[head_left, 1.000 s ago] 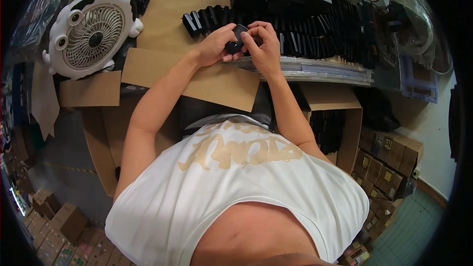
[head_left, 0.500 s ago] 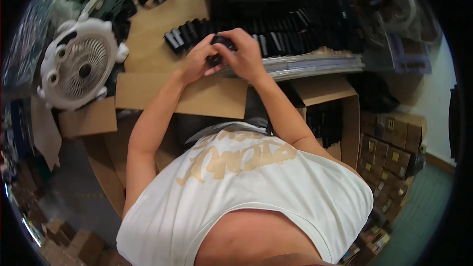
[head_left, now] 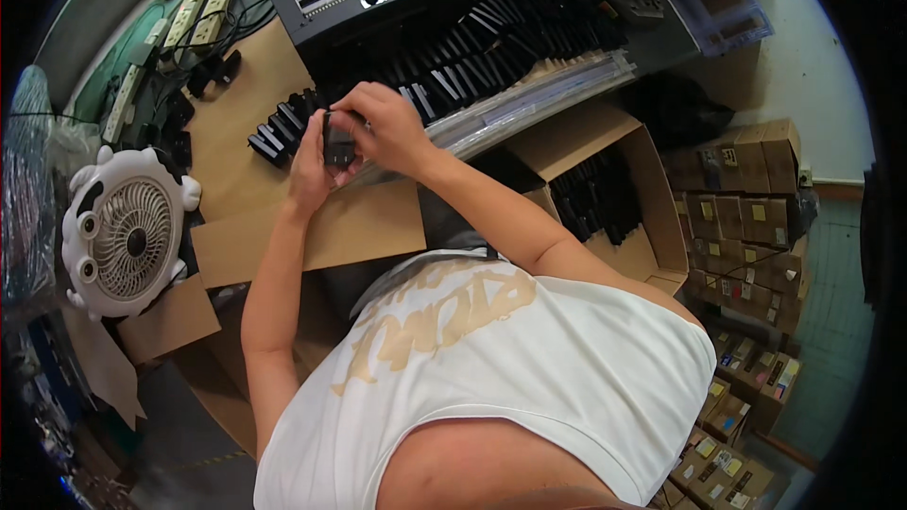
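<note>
A small black box-shaped device (head_left: 337, 147), with two light marks at its near end, is between my hands over the front of the table. My left hand (head_left: 309, 168) is wrapped round its left side and underside. The fingers of my right hand (head_left: 385, 125) are bent and pressed on its upper right side. Just beyond, rows of similar black pieces (head_left: 444, 83) lie packed side by side, some with pale shiny faces. A cardboard flap (head_left: 312, 232) is right below my wrists.
A dark grey machine (head_left: 373, 0) stands at the back. On the left are a white fan (head_left: 128, 231) and power strips (head_left: 194, 19). Clear plastic strips (head_left: 539, 109) lie along the table edge. An open carton (head_left: 652, 189) holds black pieces; stacked boxes (head_left: 746, 227) stand at right.
The view has turned, with the table's things shifting left and the right-hand boxes rising. My right fingers have shifted on the black device, which now shows more of its face.
</note>
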Demonstrator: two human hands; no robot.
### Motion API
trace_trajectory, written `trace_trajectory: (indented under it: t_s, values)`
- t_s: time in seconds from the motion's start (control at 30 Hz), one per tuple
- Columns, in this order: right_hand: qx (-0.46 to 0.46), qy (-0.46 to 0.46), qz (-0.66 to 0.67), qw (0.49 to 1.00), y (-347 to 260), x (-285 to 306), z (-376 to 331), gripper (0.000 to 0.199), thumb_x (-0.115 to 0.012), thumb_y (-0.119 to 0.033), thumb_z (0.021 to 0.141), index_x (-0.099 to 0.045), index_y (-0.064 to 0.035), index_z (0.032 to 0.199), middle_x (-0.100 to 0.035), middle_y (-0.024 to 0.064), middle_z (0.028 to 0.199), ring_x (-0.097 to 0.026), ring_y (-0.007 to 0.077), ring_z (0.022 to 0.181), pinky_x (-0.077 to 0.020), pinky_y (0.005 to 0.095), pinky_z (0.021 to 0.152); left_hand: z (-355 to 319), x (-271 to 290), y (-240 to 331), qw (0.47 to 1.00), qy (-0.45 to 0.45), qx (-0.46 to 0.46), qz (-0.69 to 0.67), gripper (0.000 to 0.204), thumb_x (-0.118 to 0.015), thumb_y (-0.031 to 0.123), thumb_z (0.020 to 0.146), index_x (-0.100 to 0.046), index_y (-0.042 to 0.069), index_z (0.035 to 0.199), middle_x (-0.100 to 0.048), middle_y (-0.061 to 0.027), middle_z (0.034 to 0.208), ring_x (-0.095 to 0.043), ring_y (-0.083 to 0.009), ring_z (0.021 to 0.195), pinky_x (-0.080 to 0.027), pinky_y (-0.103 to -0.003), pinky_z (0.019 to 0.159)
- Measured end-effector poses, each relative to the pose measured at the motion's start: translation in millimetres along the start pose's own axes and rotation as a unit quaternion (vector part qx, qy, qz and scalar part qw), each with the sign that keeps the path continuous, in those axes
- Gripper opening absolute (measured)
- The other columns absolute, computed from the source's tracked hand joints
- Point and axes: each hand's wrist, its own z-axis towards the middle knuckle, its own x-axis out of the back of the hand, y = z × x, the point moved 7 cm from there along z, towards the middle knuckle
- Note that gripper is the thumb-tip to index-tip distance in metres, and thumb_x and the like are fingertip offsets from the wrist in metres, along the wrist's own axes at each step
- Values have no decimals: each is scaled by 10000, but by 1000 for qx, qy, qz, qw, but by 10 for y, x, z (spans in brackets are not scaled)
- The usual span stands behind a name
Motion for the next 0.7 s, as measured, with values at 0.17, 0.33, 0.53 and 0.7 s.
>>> trace_trajectory:
  t_s: [0.17, 0.33, 0.53, 0.7]
  values:
    - [-184, -103, 235, 949, 194, 24, 53, 88, -615, -43, 926, -688, -19, 969, -615, 37, 790, -560, 133, 725, -450, 241, 631, -60, -141, 273, 981, 48, -102, 157, 293, -412, 302, 1046, -518, 53, 1160, -628, -97, 989, -566, -166, 737, -462, -241, 650]
    - [-56, -149, 307, 938, 18, 157, 70, 110, -647, -34, 901, -709, -41, 992, -614, 37, 950, -560, 127, 722, -459, 247, 639, -199, -275, 641, 898, 23, -258, 356, 136, -495, 107, 961, -576, 47, 1053, -638, -77, 1018, -567, -189, 799, -469, -286, 764]
    - [130, -305, 34, 943, -154, -17, -114, 210, -621, 34, 845, -682, -20, 1038, -600, 68, 1046, -568, 180, 773, -468, 264, 680, -419, 15, 723, 790, 29, -154, 593, 172, -530, -29, 859, -602, 28, 1005, -633, -98, 1086, -571, -219, 838, -476, -314, 772]
    - [239, -368, -105, 892, -134, -217, -258, 269, -650, 44, 754, -685, -38, 1008, -603, 66, 1039, -568, 242, 820, -482, 310, 737, -409, 35, 442, 748, 25, -130, 650, 200, -526, -10, 844, -626, 11, 1016, -641, -97, 1073, -599, -264, 872, -488, -340, 800]
